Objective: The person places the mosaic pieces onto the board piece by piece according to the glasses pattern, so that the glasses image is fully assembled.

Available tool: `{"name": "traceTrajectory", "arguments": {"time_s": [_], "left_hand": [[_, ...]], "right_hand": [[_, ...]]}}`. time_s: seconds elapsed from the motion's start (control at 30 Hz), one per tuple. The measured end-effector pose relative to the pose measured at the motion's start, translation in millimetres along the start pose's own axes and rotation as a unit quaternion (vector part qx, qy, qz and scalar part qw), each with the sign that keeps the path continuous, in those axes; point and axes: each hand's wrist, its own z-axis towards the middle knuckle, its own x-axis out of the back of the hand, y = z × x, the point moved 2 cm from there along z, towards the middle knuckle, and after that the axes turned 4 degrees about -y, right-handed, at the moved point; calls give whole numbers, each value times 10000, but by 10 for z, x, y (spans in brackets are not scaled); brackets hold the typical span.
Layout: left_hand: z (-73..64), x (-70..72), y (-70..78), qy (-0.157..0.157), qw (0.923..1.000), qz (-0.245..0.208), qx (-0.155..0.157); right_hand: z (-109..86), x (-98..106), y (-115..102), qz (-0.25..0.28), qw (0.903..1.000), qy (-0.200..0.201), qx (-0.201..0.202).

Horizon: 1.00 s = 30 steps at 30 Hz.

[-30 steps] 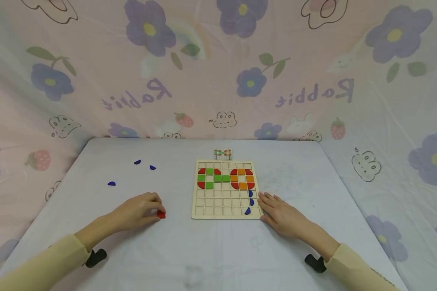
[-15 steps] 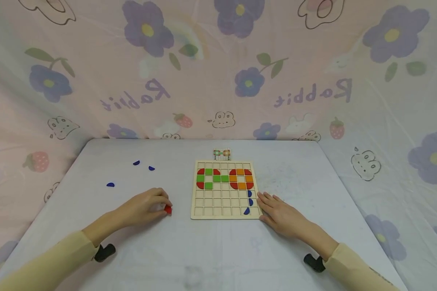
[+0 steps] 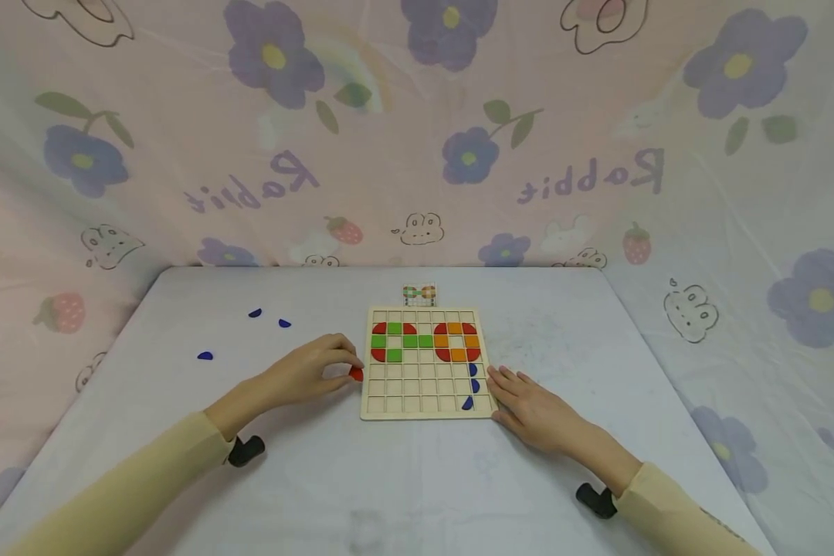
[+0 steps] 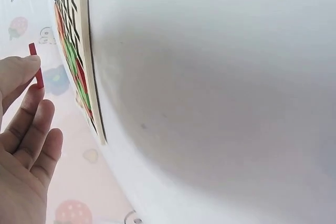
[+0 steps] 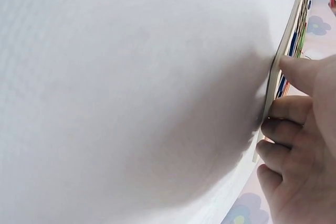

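Note:
My left hand [image 3: 313,372] pinches a small red tile [image 3: 356,374] between thumb and fingertips, just left of the wooden grid board [image 3: 410,418]. In the left wrist view the red tile [image 4: 34,56] shows edge-on, with the other fingers loosely bent below it. Red, green and orange tiles sit in the board's upper rows as two rings joined by a green tile [image 3: 425,341]; the left ring has a gap at its lower right. Several blue half-round tiles [image 3: 476,386] lie down the right side. My right hand [image 3: 533,409] rests with extended fingers against the board's right edge.
Loose blue half-round tiles lie on the white table [image 3: 417,486] at the left, among them one blue tile [image 3: 205,356] nearest me. Behind the board is a small pattern card [image 3: 419,295]. A printed cloth [image 3: 382,154] hangs along the back and sides.
My left hand has moved right and away from me, bringing the red tile from the table at the left to beside the board's left edge. The right hand stays at the board.

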Motion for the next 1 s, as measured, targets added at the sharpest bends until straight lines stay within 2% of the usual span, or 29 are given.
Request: {"name": "traceTrajectory", "arguments": {"time_s": [0.27,0.53,0.7,1.0], "left_hand": [[360,-94,43,-123,9993,-204,-276],[672,-196,75,-311,9991,-163,-227],[814,-261,80,-422,9989,-161,-80],[974,-358,58,-532,9985,30,-154]], "right_hand": [[5,14,-4,0,10000,-19,5],[4,7,5,33,10000,-17,-11],[6,3,6,37,10000,-19,19],[4,14,4,50,10000,-60,-31]]}}
